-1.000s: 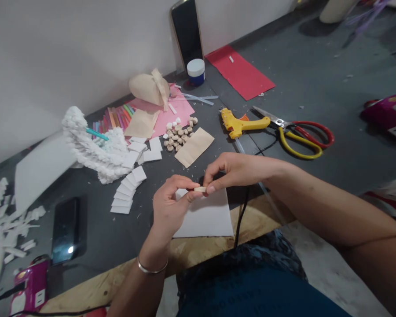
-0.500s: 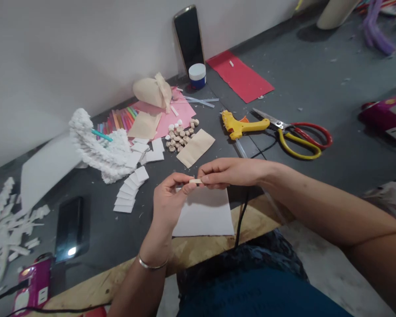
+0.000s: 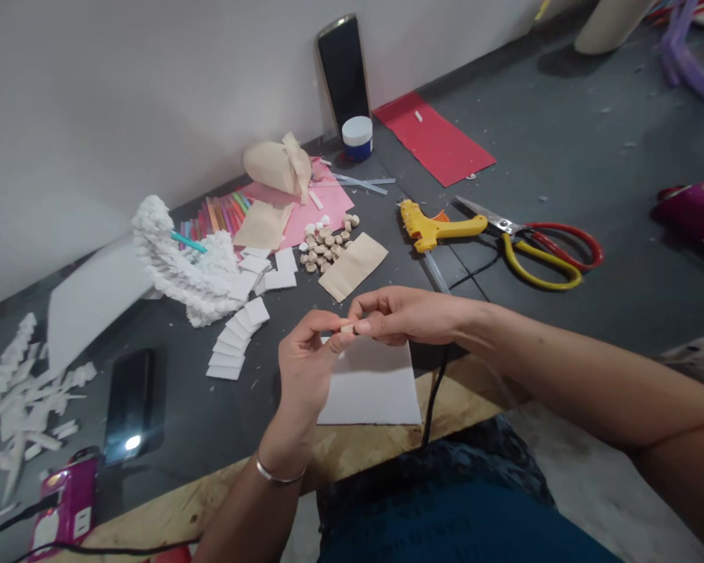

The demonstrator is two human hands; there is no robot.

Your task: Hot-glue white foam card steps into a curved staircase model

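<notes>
Between the fingertips of both hands is a small beige paper piece [image 3: 347, 329], mostly covered by the fingers. My left hand [image 3: 306, 361] pinches its left end with thumb and finger, while my right hand [image 3: 402, 314] closes on the other end. Both hands hover over a white sheet [image 3: 371, 385] at the table's near edge. Just beyond them lies a flat beige paper rectangle [image 3: 353, 266]. A pile of small beige rolled discs [image 3: 327, 252] sits behind that, with a few white ones at its edge.
To the right lie a yellow glue gun [image 3: 440, 228] and scissors [image 3: 525, 238] with red and yellow handles. White square pieces [image 3: 235, 344] fan out at left, near a fluffy white crescent [image 3: 173, 270]. A phone [image 3: 130, 403] lies farther left; another phone [image 3: 344, 74] leans on the wall.
Less of the beige paper piece shows between my fingertips, and the fingers have drawn slightly closer. The whole view has shifted a little; the things on the table keep their places.
</notes>
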